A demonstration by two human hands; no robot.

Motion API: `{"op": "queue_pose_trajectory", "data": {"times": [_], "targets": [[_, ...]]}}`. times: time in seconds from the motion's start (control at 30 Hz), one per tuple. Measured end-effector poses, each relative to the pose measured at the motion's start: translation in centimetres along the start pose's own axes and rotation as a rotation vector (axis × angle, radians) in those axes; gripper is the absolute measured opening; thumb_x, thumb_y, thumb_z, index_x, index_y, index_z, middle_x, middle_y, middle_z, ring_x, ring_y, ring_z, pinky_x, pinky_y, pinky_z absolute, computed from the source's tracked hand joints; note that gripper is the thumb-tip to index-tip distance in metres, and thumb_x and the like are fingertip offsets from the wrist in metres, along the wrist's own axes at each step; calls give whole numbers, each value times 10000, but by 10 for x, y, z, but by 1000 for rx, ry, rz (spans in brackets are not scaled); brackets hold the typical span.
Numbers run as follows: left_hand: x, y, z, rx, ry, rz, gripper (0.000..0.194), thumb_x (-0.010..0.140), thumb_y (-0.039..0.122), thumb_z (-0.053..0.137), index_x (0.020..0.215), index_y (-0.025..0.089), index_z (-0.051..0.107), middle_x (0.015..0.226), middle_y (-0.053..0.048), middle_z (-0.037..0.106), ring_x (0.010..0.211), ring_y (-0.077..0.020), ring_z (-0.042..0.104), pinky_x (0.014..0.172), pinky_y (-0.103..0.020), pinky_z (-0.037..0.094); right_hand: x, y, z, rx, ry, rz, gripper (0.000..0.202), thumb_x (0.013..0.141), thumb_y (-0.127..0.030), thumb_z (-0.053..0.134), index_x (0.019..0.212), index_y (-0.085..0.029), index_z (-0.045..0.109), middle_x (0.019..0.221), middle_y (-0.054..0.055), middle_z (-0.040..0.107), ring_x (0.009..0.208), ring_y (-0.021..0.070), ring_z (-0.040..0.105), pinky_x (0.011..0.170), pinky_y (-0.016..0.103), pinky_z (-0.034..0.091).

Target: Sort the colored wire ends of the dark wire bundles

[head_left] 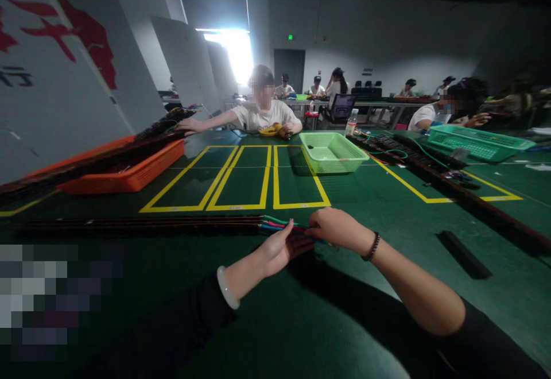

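Observation:
Several coloured wires, green, pink and blue among them, come out of the right end of a long dark sleeved cable bundle lying across the table. My left hand is closed around these wires from below, thumb on top. Just to its right, my right hand pinches the wires near their ends, palm down. The wire tips are mostly hidden by my right fingers. A yellow-taped area lies beyond the bundle.
An orange basket at left has long dark strips across it. A light green basket stands at centre, a teal one at right. More cable bundles and a short black piece lie right. Opposite, a person reaches left.

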State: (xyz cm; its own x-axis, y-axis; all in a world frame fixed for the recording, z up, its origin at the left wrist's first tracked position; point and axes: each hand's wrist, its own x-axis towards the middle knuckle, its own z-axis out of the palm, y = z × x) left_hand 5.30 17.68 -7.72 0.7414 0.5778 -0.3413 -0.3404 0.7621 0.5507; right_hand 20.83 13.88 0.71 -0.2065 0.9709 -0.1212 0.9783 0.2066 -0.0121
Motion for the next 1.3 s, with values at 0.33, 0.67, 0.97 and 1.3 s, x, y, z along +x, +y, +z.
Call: {"op": "queue_pose_trajectory", "data": {"times": [0.33, 0.67, 0.97, 1.3], "targets": [[-1, 0, -1, 39, -35, 22, 316, 902, 348, 446, 909, 68, 591, 902, -143, 661, 884, -220, 637, 886, -373, 458, 33, 34, 30, 160, 263, 94, 265, 891, -368, 508, 866, -165, 677, 833, 74, 684, 754, 162, 617, 633, 223, 386], [-4, 2, 3, 42, -13, -3, 317, 926, 307, 385, 884, 70, 592, 868, -134, 657, 842, -200, 639, 871, -364, 461, 24, 26, 23, 71, 252, 51, 289, 870, -427, 526, 877, -174, 665, 856, 73, 654, 742, 161, 604, 624, 232, 391], [-1, 0, -2, 22, 14, 6, 284, 905, 286, 442, 750, 112, 605, 695, -68, 647, 705, -165, 627, 879, -376, 459, -12, -21, -4, -94, 141, -16, 410, 854, -532, 482, 837, -164, 662, 786, 92, 658, 716, 218, 627, 594, 276, 435], [-2, -1, -1, 40, -10, 11, 287, 907, 317, 440, 847, 98, 614, 859, -104, 667, 848, -203, 633, 953, -412, 401, -5, -23, 7, -161, 93, -36, 233, 895, -237, 451, 843, -135, 655, 771, 111, 666, 695, 220, 649, 593, 280, 477]]}}
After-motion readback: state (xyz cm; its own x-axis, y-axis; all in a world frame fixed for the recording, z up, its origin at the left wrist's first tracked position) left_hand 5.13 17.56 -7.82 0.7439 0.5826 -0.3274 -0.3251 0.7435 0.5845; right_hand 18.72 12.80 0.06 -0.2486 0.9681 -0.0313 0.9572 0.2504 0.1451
